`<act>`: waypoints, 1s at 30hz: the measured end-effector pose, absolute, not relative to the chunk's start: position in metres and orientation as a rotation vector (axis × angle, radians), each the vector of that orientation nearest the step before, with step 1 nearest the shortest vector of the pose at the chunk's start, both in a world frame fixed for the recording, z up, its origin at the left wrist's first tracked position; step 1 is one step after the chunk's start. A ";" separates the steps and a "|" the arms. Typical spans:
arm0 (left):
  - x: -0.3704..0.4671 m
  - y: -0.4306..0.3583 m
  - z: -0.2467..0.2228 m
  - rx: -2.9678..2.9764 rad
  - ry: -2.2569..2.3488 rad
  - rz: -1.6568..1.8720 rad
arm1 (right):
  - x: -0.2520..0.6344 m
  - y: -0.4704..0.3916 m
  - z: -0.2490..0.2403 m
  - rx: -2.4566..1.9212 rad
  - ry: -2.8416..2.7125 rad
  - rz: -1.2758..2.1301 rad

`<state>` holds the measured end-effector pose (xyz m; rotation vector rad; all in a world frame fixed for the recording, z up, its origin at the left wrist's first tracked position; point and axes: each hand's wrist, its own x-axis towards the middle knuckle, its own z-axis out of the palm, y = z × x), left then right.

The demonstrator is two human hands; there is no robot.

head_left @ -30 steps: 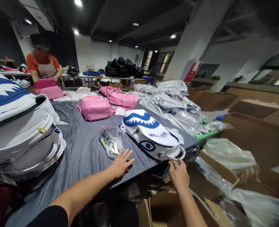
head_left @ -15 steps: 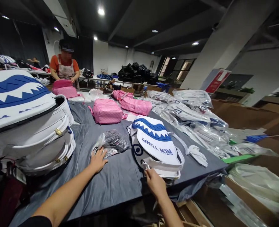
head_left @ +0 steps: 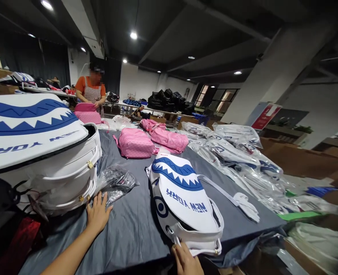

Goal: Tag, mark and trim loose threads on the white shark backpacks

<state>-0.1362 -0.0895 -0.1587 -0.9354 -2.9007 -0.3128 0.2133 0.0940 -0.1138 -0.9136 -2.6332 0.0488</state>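
Note:
A white backpack [head_left: 183, 194] with a blue-toothed pattern and NEW YORK lettering lies on the grey-covered table [head_left: 134, 233]. At its near left corner, my right hand [head_left: 186, 259] is closed on a white strap or zipper edge. My left hand [head_left: 98, 214] has its fingers spread at the near edge of a crumpled clear plastic bag [head_left: 117, 182] with dark contents, touching it. Just left of that hand stands a stack of similar white backpacks [head_left: 68, 168]. A white glove [head_left: 246, 206] rests right of the single backpack.
Pink backpacks [head_left: 136, 143] lie at the table's far side. Plastic-wrapped bags [head_left: 234, 149] are piled at the right, beside cardboard boxes [head_left: 303, 158]. Across the table, a person in a checked apron [head_left: 92, 91] handles a pink bag.
My left hand has moved left with the plastic bag, nearer the white stack. The white backpack has shifted slightly toward me, with my right hand at its corner. The view has tilted.

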 end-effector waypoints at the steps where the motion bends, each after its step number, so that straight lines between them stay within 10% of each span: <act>1: -0.135 -0.090 -0.158 -0.937 -2.885 -0.327 | 0.211 0.089 -0.115 -0.959 -2.618 0.013; 30: -0.136 -0.093 -0.163 -0.982 -2.846 -0.489 | 0.194 0.077 -0.135 -1.180 -2.357 0.080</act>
